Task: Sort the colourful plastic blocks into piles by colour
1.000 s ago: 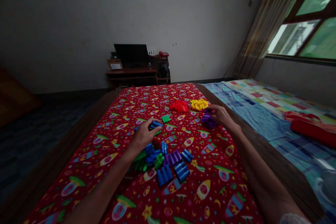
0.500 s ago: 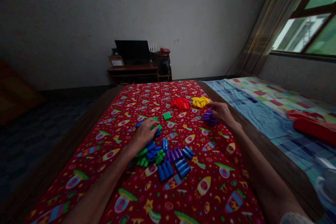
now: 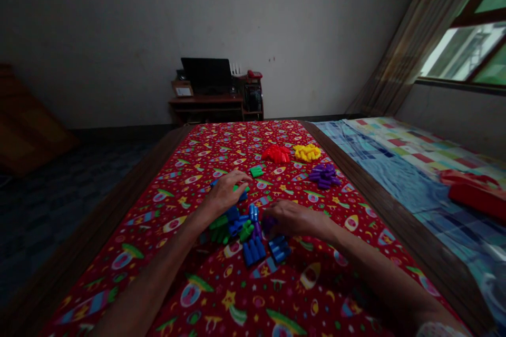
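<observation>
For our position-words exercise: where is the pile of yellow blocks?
In the head view, the yellow pile lies far right on the red cloth, just right of the red pile and beyond the purple pile.

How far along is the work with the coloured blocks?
Done: red pile, yellow pile and purple pile lie apart at the far end, a green block near them. In hand: left hand rests on blue and green pieces; right hand covers purple ones. Left: the mixed heap of blue, green and purple.

far wall: wooden desk (image 3: 215,108) with dark monitor (image 3: 205,72)
right side: curtain (image 3: 411,37), window (image 3: 466,52), patchwork sheet (image 3: 395,152)
on sheet: red object (image 3: 474,192)
</observation>
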### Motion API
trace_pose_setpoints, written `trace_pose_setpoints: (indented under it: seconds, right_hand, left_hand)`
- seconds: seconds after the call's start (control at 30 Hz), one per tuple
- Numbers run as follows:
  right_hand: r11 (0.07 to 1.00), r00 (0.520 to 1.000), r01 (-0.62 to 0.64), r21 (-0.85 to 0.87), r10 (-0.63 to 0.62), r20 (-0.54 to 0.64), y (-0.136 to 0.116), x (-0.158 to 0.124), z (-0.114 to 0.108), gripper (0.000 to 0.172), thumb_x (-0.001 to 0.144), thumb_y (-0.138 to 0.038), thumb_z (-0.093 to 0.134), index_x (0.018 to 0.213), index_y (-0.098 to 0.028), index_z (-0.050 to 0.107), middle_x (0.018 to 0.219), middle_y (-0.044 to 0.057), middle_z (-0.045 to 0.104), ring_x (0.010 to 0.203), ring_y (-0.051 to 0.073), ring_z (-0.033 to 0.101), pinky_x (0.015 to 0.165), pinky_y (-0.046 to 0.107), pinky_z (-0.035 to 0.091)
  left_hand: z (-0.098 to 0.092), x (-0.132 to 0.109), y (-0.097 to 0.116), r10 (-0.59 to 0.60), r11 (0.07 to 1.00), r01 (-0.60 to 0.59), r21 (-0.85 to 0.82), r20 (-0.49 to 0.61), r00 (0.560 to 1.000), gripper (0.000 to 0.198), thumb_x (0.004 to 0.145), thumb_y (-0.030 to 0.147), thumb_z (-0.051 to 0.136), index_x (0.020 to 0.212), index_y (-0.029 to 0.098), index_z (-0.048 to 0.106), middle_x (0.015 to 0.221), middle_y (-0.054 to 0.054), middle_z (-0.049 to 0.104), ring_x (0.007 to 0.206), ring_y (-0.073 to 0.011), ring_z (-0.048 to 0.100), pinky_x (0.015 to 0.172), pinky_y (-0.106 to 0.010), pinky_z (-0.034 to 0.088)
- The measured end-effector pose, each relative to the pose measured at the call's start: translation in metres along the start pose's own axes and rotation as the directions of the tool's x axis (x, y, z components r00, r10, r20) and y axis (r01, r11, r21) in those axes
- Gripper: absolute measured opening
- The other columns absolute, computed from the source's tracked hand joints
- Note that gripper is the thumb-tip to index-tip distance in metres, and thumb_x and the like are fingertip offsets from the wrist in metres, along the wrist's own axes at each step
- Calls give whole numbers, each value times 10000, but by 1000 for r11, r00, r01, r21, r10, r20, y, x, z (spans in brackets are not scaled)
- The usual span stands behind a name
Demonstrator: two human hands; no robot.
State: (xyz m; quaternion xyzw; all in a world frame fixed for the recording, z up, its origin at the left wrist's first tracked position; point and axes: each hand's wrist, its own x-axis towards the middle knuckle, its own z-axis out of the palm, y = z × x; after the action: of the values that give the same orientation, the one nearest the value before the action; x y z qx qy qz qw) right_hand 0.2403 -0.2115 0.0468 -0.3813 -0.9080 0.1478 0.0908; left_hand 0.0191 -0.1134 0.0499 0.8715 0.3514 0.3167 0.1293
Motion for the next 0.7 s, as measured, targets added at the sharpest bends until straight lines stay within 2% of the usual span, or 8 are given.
trace_pose_setpoints:
  seconds: [0.07, 0.13, 0.2, 0.3, 0.37, 0.5, 0.6, 0.7]
  right_hand:
    - [1000, 999, -4, 7, 4, -39, 13, 1, -9, 253, 832, -266, 654, 1061, -161, 644, 951, 85, 677, 875, 172, 612, 787, 266, 476]
    - [999, 989, -38, -5, 37, -143, 28, -2, -23, 318, 834, -254, 637, 1141, -173, 626, 1012, 96, 683, 906, 182, 621, 802, 284, 480]
    - [992, 957, -121, -35, 107, -269, 47, -13, -41, 363, 835, -247, 616, 1192, -181, 613, 1054, 107, 686, 932, 197, 627, 820, 307, 480]
    - [942, 869, -324, -84, 261, -420, 79, -40, -67, 369, 831, -274, 605, 1190, -191, 633, 1049, 105, 699, 940, 213, 633, 838, 320, 474]
    - [878, 796, -470, -86, 380, -471, 101, -61, -81, 368, 819, -294, 614, 1169, -184, 651, 1014, 101, 712, 908, 216, 643, 805, 304, 476]
    - [736, 670, -677, -13, 608, -426, 141, -95, -91, 310, 761, -261, 644, 1044, -153, 709, 896, 94, 736, 758, 194, 660, 648, 243, 465]
    - [683, 607, -725, 88, 695, -386, 163, -110, -84, 257, 729, -257, 665, 949, -140, 730, 832, 83, 740, 683, 178, 660, 582, 227, 464]
    - [656, 578, -716, 238, 749, -325, 176, -117, -74, 272, 726, -230, 657, 962, -117, 728, 795, 85, 743, 645, 178, 669, 561, 227, 485]
  left_hand:
    - [0, -3, 11, 18, 1000, -17, -4, 84, 996, 225, 869, 252, 472, 957, 212, 675, 1007, -54, 686, 970, -193, 631, 915, -332, 492]
    - [-3, -9, 22, 43, 999, -49, 23, 224, 974, 217, 861, 228, 500, 997, 215, 668, 1050, -60, 670, 1015, -196, 609, 938, -329, 474]
    - [-6, -17, 34, 69, 990, -111, 85, 396, 916, 212, 827, 207, 568, 1013, 220, 667, 1106, -66, 647, 1075, -217, 570, 968, -350, 448]
    - [-10, -28, 50, 47, 964, -190, 188, 580, 813, 277, 764, 174, 662, 1030, 247, 672, 1209, -63, 601, 1171, -270, 493, 995, -428, 408]
    - [-11, -32, 59, 2, 952, -194, 236, 630, 777, 311, 753, 155, 683, 1044, 266, 676, 1272, -61, 569, 1219, -295, 451, 1011, -479, 376]
    - [-11, -32, 66, -72, 950, -152, 272, 666, 743, 321, 723, 169, 736, 1026, 261, 682, 1267, -64, 572, 1219, -303, 451, 1007, -497, 361]
    - [-10, -31, 65, -108, 941, -131, 312, 645, 756, 308, 693, 178, 763, 980, 235, 668, 1231, -74, 579, 1189, -301, 472, 974, -472, 384]
    - [-7, -32, 63, -134, 932, -126, 340, 647, 750, 331, 707, 196, 749, 1015, 221, 630, 1277, -87, 551, 1220, -312, 453, 973, -462, 392]
